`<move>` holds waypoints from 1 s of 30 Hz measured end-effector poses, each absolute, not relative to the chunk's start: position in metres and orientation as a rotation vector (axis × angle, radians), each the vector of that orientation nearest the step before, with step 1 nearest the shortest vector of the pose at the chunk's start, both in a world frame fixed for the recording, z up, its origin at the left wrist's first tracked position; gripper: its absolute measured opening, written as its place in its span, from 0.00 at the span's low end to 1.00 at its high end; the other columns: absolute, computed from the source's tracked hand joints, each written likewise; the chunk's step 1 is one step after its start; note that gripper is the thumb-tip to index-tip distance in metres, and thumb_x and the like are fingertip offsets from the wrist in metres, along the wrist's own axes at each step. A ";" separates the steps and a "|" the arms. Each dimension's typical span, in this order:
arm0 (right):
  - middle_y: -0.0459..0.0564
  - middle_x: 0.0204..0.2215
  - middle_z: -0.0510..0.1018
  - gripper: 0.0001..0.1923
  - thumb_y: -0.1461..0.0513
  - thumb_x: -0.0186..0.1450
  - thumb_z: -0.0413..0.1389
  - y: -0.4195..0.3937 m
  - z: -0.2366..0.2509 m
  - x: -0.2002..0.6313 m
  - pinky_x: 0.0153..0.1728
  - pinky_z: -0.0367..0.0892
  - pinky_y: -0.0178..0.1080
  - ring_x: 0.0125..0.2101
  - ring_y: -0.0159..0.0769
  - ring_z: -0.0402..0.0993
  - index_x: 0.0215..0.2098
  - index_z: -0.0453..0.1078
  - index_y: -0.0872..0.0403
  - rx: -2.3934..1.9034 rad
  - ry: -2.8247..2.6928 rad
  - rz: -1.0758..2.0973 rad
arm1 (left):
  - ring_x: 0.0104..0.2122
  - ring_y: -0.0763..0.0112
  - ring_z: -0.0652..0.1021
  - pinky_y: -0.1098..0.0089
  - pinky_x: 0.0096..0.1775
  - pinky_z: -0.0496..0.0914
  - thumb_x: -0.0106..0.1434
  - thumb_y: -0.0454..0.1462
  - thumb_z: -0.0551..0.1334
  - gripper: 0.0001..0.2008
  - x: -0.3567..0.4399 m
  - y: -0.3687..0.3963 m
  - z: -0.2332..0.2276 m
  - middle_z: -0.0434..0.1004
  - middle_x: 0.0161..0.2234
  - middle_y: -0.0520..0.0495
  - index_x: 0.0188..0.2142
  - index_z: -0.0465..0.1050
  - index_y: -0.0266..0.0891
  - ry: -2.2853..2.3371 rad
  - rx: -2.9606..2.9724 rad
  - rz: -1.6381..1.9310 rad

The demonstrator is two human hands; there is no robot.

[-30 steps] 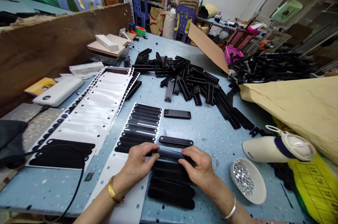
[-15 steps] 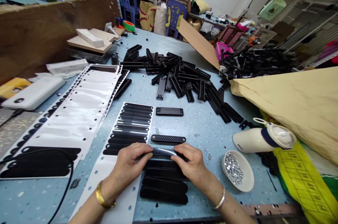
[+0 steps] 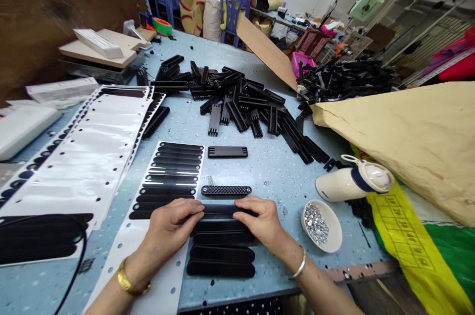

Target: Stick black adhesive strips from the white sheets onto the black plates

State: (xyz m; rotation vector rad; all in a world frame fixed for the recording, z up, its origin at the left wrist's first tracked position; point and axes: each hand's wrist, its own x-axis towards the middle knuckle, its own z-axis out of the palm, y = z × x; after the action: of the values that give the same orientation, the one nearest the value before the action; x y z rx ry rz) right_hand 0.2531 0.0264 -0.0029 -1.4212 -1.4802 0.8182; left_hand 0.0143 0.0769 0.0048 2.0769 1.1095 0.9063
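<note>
Both hands are down at the near edge of the tabletop (image 3: 282,176): left hand (image 3: 168,228) and right hand (image 3: 261,221) each pinch one end of a black plastic strip (image 3: 220,209), fingers curled closed on it, thumbs on top, holding it flat and level just above a short row of finished-looking glossy strips (image 3: 220,260) (at least three lie side by side under it, the nearest two fully in view). Just beyond the held strip sits a perforated grille piece (image 3: 226,190), untouched, and further back a flat slotted bar (image 3: 227,151), also lying alone. Left of the hands the sticker sheet (image 3: 168,176) has its far rows filled with black labels while the near part is bare white backing, so I judge roughly half of that sheet used. More sheets (image 3: 89,156) lie overlapped at far left. The big pile of black parts (image 3: 241,102) mid-table and a second heap (image 3: 345,79) by the tan bag (image 3: 415,141) look unprocessed, so most of the work seems left. Small white bowl of shiny bits (image 3: 322,226) near the right hand, white handheld device (image 3: 352,179) lying on its side beyond it. Another person sits far back, not involved.
</note>
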 end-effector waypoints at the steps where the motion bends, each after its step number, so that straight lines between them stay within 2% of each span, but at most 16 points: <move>1: 0.52 0.32 0.84 0.09 0.64 0.57 0.65 0.026 -0.003 0.253 0.36 0.78 0.42 0.33 0.40 0.81 0.37 0.81 0.52 -1.422 -1.473 0.831 | 0.34 0.68 0.83 0.70 0.38 0.77 0.62 0.36 0.63 0.06 0.014 0.077 0.005 0.84 0.34 0.51 0.34 0.81 0.44 1.111 2.075 0.905; 15: 0.50 0.34 0.84 0.09 0.65 0.59 0.64 0.029 -0.006 0.258 0.38 0.78 0.41 0.36 0.38 0.81 0.39 0.80 0.50 -1.395 -1.562 0.845 | 0.33 0.66 0.83 0.68 0.39 0.78 0.61 0.38 0.63 0.07 0.015 0.079 0.003 0.84 0.34 0.50 0.33 0.81 0.44 1.126 2.045 0.896; 19: 0.50 0.34 0.84 0.11 0.63 0.56 0.66 0.031 -0.001 0.266 0.38 0.78 0.41 0.35 0.37 0.81 0.38 0.80 0.51 -1.448 -1.589 0.916 | 0.34 0.67 0.83 0.69 0.39 0.78 0.61 0.38 0.63 0.06 0.015 0.080 0.004 0.84 0.34 0.51 0.34 0.81 0.44 1.125 2.048 0.897; 22: 0.49 0.34 0.84 0.13 0.61 0.55 0.67 0.030 0.006 0.280 0.35 0.78 0.40 0.32 0.37 0.81 0.39 0.79 0.52 -1.498 -1.499 0.932 | 0.33 0.67 0.83 0.70 0.38 0.77 0.61 0.37 0.63 0.06 0.015 0.079 0.006 0.84 0.33 0.51 0.33 0.80 0.43 1.134 2.043 0.896; 26: 0.51 0.31 0.84 0.08 0.60 0.63 0.60 0.023 0.010 0.293 0.33 0.77 0.38 0.31 0.37 0.81 0.37 0.79 0.54 -1.562 -1.403 0.773 | 0.33 0.67 0.83 0.71 0.37 0.77 0.61 0.38 0.62 0.06 0.015 0.079 0.010 0.84 0.33 0.51 0.33 0.79 0.43 1.141 2.040 0.876; 30: 0.50 0.23 0.81 0.10 0.57 0.61 0.61 0.022 0.002 0.281 0.22 0.71 0.34 0.22 0.34 0.75 0.31 0.79 0.55 -1.619 -1.473 0.631 | 0.33 0.67 0.82 0.71 0.37 0.76 0.61 0.38 0.62 0.06 0.017 0.081 0.009 0.84 0.33 0.51 0.33 0.79 0.43 1.125 2.048 0.869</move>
State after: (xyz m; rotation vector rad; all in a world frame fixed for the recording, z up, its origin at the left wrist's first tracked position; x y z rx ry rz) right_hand 0.2815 0.0223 0.0023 -1.6186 -1.4728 0.6309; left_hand 0.0174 0.0805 0.0092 2.0476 1.1248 0.8693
